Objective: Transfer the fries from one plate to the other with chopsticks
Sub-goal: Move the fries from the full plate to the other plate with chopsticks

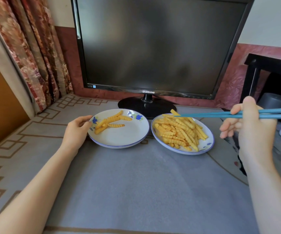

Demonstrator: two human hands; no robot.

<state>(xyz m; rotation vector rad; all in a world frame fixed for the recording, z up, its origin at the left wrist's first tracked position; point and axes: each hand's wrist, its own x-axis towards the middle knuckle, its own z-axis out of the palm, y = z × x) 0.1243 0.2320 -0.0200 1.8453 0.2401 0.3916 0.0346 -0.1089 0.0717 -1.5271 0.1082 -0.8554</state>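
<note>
Just two plates (119,138); two chopsticks (204,115) in right hand (254,130).

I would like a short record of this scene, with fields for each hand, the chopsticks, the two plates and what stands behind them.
left hand: holds the rim of the left plate
right hand: holds the blue chopsticks
chopsticks: tips over the far side of the right plate; contact with a fry unclear
left plate: a few fries
right plate: a full heap of fries
behind: dark monitor on the table
</note>
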